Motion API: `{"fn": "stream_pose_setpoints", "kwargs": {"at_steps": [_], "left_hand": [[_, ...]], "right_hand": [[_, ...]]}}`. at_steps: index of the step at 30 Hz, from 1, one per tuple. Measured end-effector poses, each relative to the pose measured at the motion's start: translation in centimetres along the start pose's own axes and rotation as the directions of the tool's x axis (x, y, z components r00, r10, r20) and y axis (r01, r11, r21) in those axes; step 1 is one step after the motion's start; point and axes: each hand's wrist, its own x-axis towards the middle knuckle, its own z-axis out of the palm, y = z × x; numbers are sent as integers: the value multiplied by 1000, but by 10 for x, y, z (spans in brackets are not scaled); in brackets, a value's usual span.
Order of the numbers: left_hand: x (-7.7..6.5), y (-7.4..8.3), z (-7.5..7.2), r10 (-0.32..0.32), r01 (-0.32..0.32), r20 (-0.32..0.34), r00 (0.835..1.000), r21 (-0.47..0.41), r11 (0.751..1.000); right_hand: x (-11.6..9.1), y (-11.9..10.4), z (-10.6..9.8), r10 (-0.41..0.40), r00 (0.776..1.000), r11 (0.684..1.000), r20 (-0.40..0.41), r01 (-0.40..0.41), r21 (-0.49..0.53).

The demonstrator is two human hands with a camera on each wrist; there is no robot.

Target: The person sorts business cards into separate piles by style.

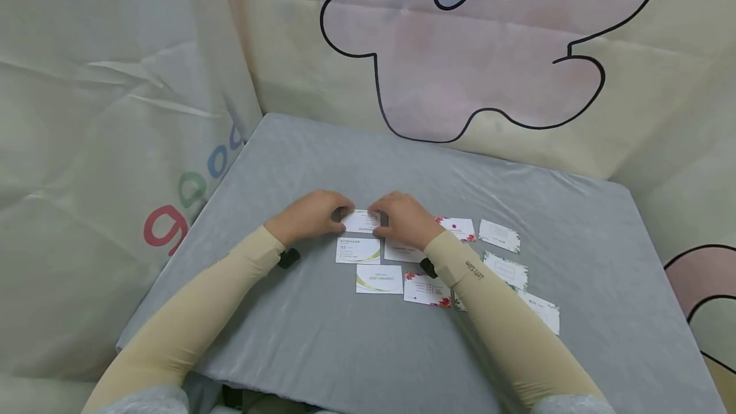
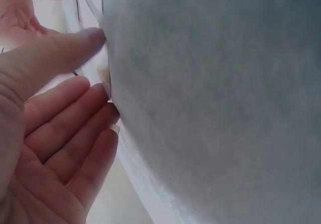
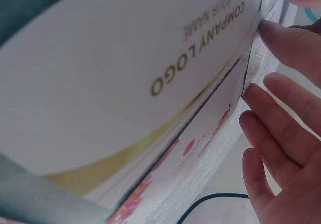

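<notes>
A white business card with small print (image 1: 362, 222) lies between the two hands in the head view. My left hand (image 1: 313, 214) touches its left end, thumb low and fingertips at the upper corner. At the right end, my right hand (image 1: 407, 219) touches the card in the same manner. Both hands have their fingers loosely extended in the wrist views. Just below lies a card with a curved stripe (image 1: 358, 251). Beside that, partly under the right hand, is a white card with gold "COMPANY LOGO" lettering (image 3: 170, 48).
Nearer me lie another striped card (image 1: 379, 280) and a red-flowered card (image 1: 427, 289). A second flowered card (image 1: 460, 229) is right of the hands. Leaf-edged cards (image 1: 499, 236) stand in a column farther right, partly behind the right forearm. Grey cloth covers the table (image 1: 322, 350).
</notes>
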Motion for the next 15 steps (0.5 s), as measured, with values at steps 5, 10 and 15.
{"fn": "stream_pose_setpoints", "kwargs": {"at_steps": [5,10,15], "left_hand": [[2,1,1,2,-2,12,1000,7,1000],[3,1,1,12,-13,5,1000,50,999],[10,2,0,25,-27,17,1000,76,997]], "right_hand": [[0,2,3,-14,1000,1000,-14,14,-13],[-1,1,3,-22,999,999,-27,21,-24],[0,3,2,-34,999,998,-39,32,-57]]}}
